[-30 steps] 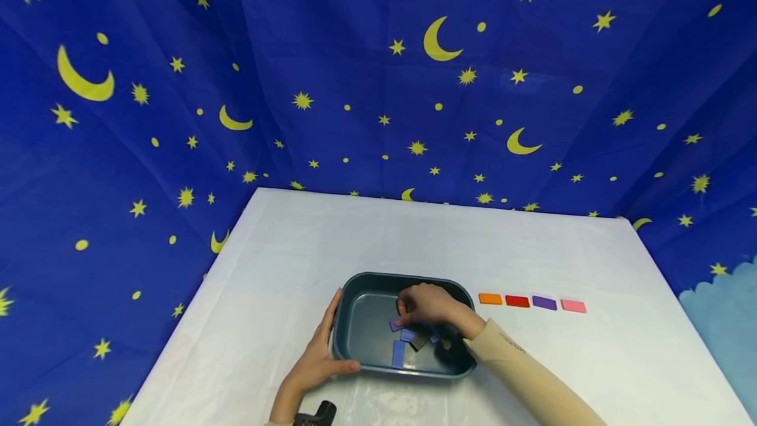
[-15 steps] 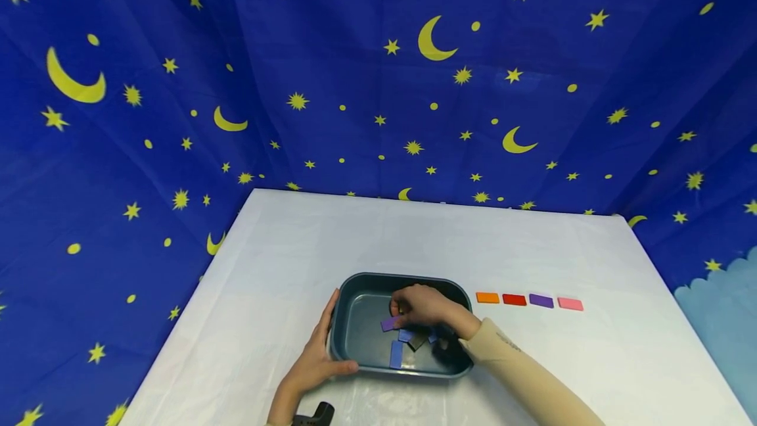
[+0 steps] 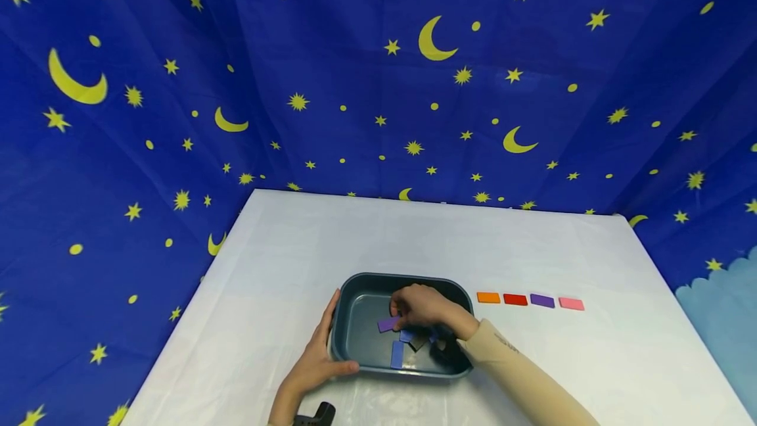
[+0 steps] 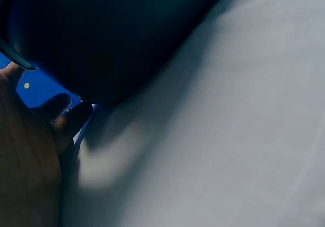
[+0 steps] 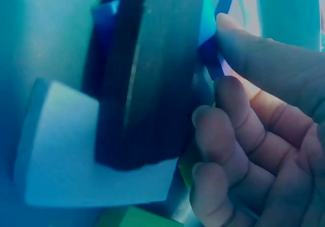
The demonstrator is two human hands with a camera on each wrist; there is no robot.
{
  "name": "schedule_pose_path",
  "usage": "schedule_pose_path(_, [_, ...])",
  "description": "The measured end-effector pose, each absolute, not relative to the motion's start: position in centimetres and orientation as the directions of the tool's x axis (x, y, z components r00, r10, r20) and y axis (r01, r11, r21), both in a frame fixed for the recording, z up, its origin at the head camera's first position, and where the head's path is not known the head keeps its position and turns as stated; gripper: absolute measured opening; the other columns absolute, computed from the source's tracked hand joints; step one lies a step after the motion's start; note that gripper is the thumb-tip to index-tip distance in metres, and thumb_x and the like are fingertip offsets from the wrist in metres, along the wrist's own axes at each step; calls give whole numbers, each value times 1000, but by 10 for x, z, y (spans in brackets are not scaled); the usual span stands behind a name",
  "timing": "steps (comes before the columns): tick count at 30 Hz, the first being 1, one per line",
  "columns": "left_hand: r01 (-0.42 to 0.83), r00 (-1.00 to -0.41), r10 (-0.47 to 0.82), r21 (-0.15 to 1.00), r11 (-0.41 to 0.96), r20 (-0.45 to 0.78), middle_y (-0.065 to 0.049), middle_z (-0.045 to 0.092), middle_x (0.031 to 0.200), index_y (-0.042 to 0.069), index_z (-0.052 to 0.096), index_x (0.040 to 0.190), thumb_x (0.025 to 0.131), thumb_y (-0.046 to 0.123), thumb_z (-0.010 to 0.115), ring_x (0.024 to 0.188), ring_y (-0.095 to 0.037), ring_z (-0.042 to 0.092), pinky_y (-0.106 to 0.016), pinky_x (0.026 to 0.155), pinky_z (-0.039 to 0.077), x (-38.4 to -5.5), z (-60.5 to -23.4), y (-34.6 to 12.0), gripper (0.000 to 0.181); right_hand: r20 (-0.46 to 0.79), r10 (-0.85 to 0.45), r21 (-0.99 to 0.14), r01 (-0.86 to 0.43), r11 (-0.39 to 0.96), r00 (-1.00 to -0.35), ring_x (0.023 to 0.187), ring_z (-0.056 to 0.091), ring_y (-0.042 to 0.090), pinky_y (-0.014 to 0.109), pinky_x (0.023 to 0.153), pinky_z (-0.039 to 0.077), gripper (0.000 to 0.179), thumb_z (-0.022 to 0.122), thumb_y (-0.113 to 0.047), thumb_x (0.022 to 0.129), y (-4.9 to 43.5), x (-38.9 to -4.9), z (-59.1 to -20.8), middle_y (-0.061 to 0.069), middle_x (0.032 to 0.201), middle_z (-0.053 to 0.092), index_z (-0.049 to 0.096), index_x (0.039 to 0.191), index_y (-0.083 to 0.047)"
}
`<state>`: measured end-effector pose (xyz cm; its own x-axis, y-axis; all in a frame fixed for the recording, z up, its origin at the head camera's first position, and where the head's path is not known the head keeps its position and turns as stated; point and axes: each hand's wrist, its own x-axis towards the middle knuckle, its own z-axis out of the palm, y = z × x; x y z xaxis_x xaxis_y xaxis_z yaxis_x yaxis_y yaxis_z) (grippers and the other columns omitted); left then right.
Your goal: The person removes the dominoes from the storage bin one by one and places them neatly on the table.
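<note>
A dark grey-blue rectangular tub [image 3: 362,347] stands on the white table. The left hand [image 3: 316,357] rests on its left side, fingers straight along the wall and thumb at the near rim. Inside the tub, the right hand [image 3: 418,306] pinches a purple block [image 3: 386,325] between thumb and index finger; the right wrist view shows the pinch too. Close by lie a blue block [image 3: 397,354], a second blue block [image 3: 405,334] and a black block [image 5: 152,85]. A pale block [image 5: 61,156] and a green block [image 5: 142,218] show in the right wrist view.
Right of the tub, an orange block [image 3: 488,298], a red block [image 3: 515,300], a purple one [image 3: 542,301] and a pink block [image 3: 571,304] form a spaced row on the table [image 3: 367,229]. A blue star-patterned curtain [image 3: 355,71] surrounds the table.
The pinched purple block has shifted slightly left, and more of it shows beyond the right fingertips. The left hand and the row of blocks keep their places.
</note>
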<state>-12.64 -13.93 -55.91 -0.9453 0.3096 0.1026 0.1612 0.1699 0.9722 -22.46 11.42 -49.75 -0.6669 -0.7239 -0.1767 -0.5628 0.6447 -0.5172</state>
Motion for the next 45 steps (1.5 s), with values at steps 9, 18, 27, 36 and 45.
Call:
schedule_pose_path(9, [195,-940,313,966,169,135,-1,6,158,29,3,154,67,28,86,139,-33,13,-65,101,15,-128,-559,-139,121,-185,-699,-513,-539,668,-691,56,48,3,26,55,40,24,83,-26,73,111,-226,-499,-13,62,51,61,74,-17])
schedule_pose_path(18, [183,-939,320,972,151,127,1,6,158,32,3,153,66,25,87,139,-29,11,-63,102,12,-128,-560,-140,121,-207,-700,-565,-501,656,-684,55,47,2,24,54,39,27,83,-32,73,112,-227,-502,-14,60,53,60,71,-19])
schedule_pose_path(27, [193,-938,320,968,161,134,-2,6,158,29,3,154,67,22,86,139,-31,14,-64,101,14,-127,-560,-139,121,-185,-729,-631,-488,603,-660,55,45,2,22,53,37,26,81,-29,75,113,-228,-505,-14,61,51,57,69,-21])
schedule_pose_path(36, [215,-934,324,963,164,153,-1,7,158,28,4,154,67,25,87,139,-31,14,-64,101,13,-126,-560,-139,120,-149,-726,-752,-400,524,-671,54,57,6,23,52,45,21,79,-20,79,117,-227,-498,-10,63,60,58,78,-14])
schedule_pose_path(45, [205,-938,318,961,183,140,1,6,158,26,3,154,66,26,87,140,-29,13,-64,102,13,-128,-560,-140,122,20,-675,-824,-395,406,-737,54,58,15,28,51,50,16,72,-21,86,135,-220,-468,-3,70,58,59,88,-13])
